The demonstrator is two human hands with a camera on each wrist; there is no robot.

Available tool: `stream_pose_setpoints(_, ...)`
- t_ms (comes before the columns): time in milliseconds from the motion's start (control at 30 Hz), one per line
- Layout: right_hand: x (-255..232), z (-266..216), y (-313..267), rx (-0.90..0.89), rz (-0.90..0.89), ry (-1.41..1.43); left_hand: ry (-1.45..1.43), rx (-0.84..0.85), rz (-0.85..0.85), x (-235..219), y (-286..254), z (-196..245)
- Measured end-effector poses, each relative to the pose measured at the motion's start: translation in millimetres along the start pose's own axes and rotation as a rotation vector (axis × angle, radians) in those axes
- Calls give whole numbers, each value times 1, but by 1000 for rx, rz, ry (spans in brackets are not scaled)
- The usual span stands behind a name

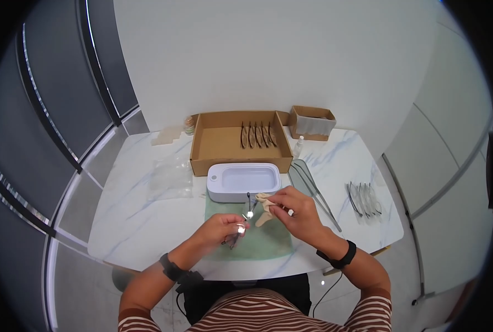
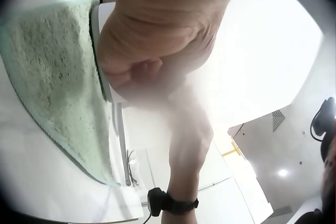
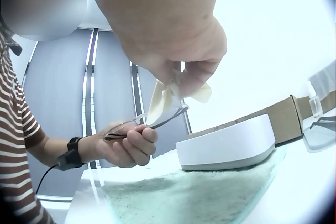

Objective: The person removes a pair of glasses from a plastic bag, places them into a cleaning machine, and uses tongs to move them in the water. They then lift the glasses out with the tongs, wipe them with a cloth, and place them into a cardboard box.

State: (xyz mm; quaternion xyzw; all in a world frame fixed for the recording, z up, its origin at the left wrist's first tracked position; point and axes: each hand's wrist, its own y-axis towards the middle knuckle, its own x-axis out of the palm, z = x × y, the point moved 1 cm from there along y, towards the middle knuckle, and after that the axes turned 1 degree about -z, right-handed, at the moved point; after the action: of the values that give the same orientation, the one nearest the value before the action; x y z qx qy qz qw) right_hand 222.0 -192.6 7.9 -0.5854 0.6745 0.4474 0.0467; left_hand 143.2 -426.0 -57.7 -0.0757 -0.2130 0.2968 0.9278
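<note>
In the head view my left hand (image 1: 220, 229) grips a pair of eyeglasses (image 1: 250, 213) with clear lenses and dark temples, held up over the green towel (image 1: 257, 243). My right hand (image 1: 299, 210) pinches a crumpled cream cloth (image 1: 265, 214) between thumb and fingers. The right wrist view has the cloth (image 3: 158, 103) overlapping the eyeglasses frame (image 3: 176, 116), with the left hand's fingers (image 3: 137, 145) curled around the folded temples. Just beyond both hands stands a white cleaning basin (image 1: 235, 195). The left wrist view is blurred, and the eyeglasses are hidden there.
Behind the basin, an open cardboard box (image 1: 216, 149) holds several eyeglasses in a row. More eyeglasses (image 1: 364, 200) lie at the right. A grey tray (image 1: 315, 193), a spray bottle (image 1: 298, 147) and a small box (image 1: 313, 133) stand right of centre. Clear plastic bags (image 1: 172, 178) lie left.
</note>
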Motion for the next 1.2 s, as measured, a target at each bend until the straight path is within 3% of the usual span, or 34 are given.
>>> stream_pose_setpoints(133, 12, 7, 4, -65, -77, -119, 142, 31, 0, 22, 4, 2)
stream_pose_setpoints(233, 11, 4, 5, -78, -19, -117, 162, 94, 3, 19, 4, 4)
stream_pose_setpoints(567, 20, -5, 4, -146, -114, -133, 185, 87, 104, 19, 12, 3)
stream_pose_setpoints(767, 27, -25, -4, -311, -165, -124, 168, 167, 147, 15, 15, 5)
stream_pose_setpoints(1200, 36, -39, -21, -470, -204, -154, -205, 188, 139, 9, 21, 3)
